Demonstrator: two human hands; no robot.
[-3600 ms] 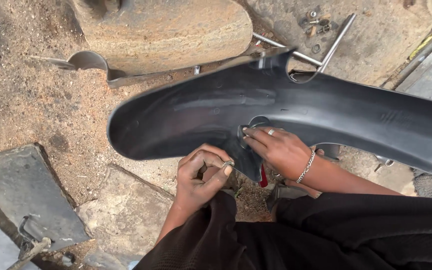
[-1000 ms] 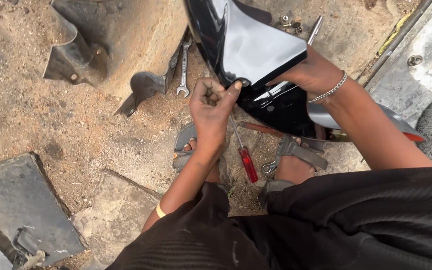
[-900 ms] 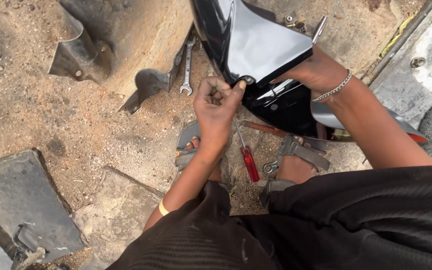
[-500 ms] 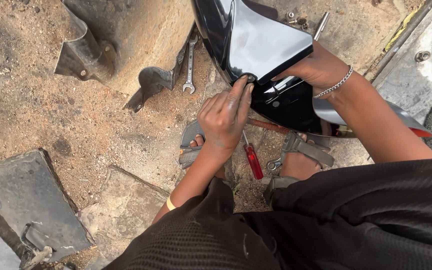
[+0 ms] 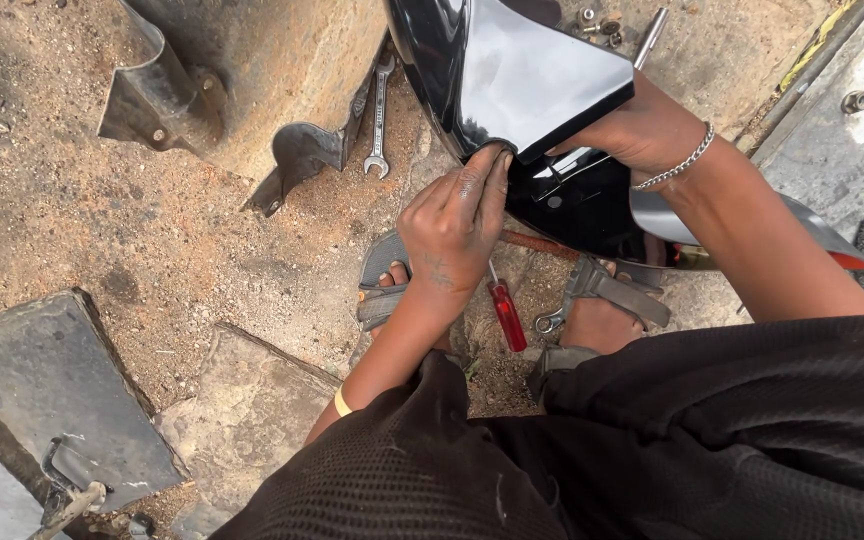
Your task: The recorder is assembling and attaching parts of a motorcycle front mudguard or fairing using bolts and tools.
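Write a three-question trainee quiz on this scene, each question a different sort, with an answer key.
1. True or false: the left hand presses its fingertips against the lower edge of the glossy black fender panel.
2. Multiple choice: what lies on the ground beside the sandalled left foot? A) hammer B) red-handled screwdriver C) paintbrush
3. Fill in: the right hand, wearing a silver ____ at the wrist, steadies the panel from the far side.

Key: 1 true; 2 B; 3 bracelet.
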